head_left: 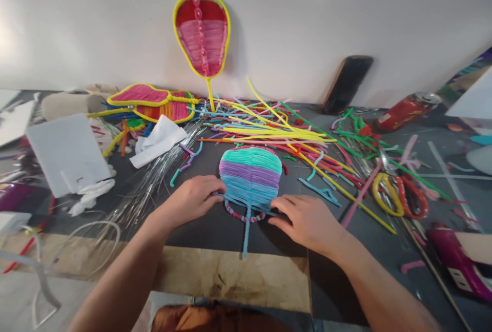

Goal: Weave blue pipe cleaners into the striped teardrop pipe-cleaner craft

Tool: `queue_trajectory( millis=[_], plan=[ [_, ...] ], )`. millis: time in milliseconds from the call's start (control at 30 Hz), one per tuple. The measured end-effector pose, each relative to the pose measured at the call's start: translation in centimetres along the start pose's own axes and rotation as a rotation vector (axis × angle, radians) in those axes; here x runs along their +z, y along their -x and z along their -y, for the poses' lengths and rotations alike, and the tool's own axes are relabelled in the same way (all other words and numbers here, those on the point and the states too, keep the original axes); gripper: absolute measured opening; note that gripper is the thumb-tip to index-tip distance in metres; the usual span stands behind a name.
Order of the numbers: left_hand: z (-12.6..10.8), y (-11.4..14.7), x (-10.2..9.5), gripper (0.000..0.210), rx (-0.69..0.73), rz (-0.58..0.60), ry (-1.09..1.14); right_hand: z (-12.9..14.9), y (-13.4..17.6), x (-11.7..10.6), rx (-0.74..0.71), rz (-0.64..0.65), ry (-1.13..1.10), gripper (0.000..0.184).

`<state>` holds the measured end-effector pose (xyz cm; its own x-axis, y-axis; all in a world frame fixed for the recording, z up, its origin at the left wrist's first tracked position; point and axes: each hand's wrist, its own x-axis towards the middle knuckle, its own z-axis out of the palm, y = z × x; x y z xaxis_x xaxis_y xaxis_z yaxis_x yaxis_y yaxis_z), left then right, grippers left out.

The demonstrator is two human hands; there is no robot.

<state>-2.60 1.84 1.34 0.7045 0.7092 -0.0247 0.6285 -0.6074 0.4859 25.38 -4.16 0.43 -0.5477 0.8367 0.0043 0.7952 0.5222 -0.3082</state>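
Note:
A rounded, leaf-shaped pipe-cleaner piece lies on the dark table in front of me, banded mint, purple and blue. Its blue stem points toward me, and a pink-and-white twisted rim shows along the near edge. Across its lower part runs a blue pipe cleaner. My left hand pinches this strand at the left side of the piece. On the right, my right hand has thumb and fingers closed on the strand's other end. Both hands rest close to the tabletop.
Loose colourful pipe cleaners spread behind the piece. A pink leaf shape with yellow edging stands against the white wall. To the right are scissors, a red can, a phone and a magenta tool. Silver strands lie left.

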Motion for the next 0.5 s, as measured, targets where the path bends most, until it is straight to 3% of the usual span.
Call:
queue_trajectory(
  millis=[100, 200, 333, 500],
  plan=[
    [0.1, 0.2, -0.4, 0.016, 0.004, -0.023, 0.012, -0.6, 0.2, -0.4, 0.025, 0.096, -0.058, 0.01],
    [-0.4, 0.0, -0.3, 0.011, 0.073, -0.122, 0.026, -0.7, 0.2, -0.3, 0.026, 0.125, -0.067, 0.011],
    [-1.4, -0.5, 0.6, 0.007, 0.196, -0.202, 0.159, -0.2, -0.1, 0.0, -0.007, 0.078, -0.038, 0.018],
    [-1.5, -0.9, 1.6, 0.012, 0.191, -0.135, 0.195, 0.8, -0.4, 0.4, -0.08, -0.028, 0.049, 0.029]
  ],
)
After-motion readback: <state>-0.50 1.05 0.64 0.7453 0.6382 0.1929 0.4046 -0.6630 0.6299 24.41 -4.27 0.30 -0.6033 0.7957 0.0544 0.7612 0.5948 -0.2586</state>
